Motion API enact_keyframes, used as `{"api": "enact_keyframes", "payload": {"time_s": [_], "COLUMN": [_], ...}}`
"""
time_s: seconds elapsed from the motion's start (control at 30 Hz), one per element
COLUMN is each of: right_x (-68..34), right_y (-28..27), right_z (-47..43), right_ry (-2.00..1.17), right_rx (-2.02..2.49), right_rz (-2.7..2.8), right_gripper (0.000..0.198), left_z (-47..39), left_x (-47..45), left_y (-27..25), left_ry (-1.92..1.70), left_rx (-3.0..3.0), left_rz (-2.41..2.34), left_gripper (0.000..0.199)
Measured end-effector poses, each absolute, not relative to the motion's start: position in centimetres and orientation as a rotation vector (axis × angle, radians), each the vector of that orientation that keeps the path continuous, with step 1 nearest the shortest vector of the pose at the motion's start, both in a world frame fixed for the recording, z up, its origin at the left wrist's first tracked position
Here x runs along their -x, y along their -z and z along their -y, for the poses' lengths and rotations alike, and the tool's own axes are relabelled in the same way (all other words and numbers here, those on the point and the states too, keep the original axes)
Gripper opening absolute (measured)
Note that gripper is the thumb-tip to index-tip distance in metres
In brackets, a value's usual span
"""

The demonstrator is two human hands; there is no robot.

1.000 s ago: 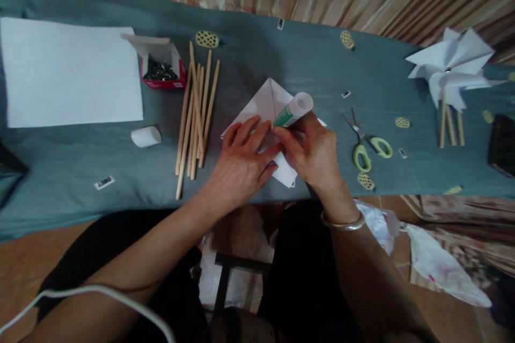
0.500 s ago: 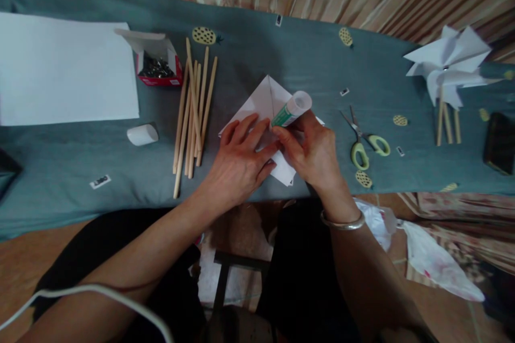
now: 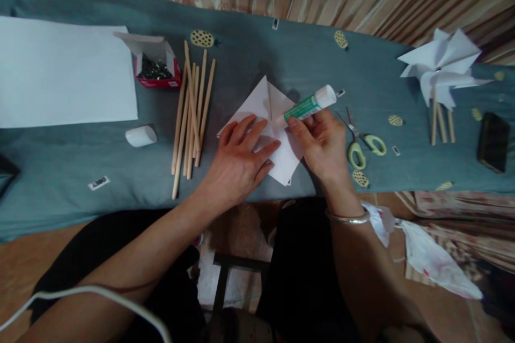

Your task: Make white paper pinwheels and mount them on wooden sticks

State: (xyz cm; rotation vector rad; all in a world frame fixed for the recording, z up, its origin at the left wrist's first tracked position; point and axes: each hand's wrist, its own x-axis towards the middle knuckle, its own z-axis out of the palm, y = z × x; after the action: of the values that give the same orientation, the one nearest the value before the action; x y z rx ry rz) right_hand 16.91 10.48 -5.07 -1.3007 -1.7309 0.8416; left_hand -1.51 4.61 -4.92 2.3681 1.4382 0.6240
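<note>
A folded white paper [image 3: 281,163] lies cornerwise on the cloth in front of me, with a crease or slit running down from its far corner. My left hand [image 3: 241,155] rests on its left half, fingers spread and pressing it flat. In my right hand [image 3: 324,144] is a green and white glue stick [image 3: 308,107], tilted so that its open end points at the paper's middle. Whether the glue tip touches the paper I cannot tell. Left of the wooden sticks lies a white cap [image 3: 140,136].
Several wooden sticks [image 3: 187,123] lie beside an open red box [image 3: 159,77] of small metal pieces. White sheets [image 3: 64,72] are at the far left. Green-handled scissors [image 3: 360,142] lie right of my hand. Further right are paper pinwheels [image 3: 440,67] on sticks and a dark phone [image 3: 493,142].
My right hand has shifted right, and the glue stick now leans over lower to the right. My left hand stays in place on the paper.
</note>
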Motion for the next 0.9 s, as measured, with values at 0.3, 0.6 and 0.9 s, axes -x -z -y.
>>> {"api": "enact_keyframes", "payload": {"time_s": [0.3, 0.6, 0.9], "right_x": [-16.5, -15.8, -16.0], "right_y": [4.1, 3.5, 3.4], "right_z": [-10.1, -9.5, -9.4], "right_ry": [-0.75, -0.502, -0.484], "right_rx": [1.374, 1.463, 1.492], "right_rz": [1.835, 2.02, 2.069], "right_gripper": [0.018, 0.021, 0.023], "left_z": [-4.6, -4.6, -4.5], "left_x": [1.5, 1.4, 1.5], "left_y": [4.8, 4.9, 5.3], "left_ry": [-0.652, -0.621, -0.664], "left_rx": [-2.347, -2.413, -2.411], "left_rz": [-1.435, -1.451, -1.44], "left_gripper": [0.034, 0.037, 0.037]}}
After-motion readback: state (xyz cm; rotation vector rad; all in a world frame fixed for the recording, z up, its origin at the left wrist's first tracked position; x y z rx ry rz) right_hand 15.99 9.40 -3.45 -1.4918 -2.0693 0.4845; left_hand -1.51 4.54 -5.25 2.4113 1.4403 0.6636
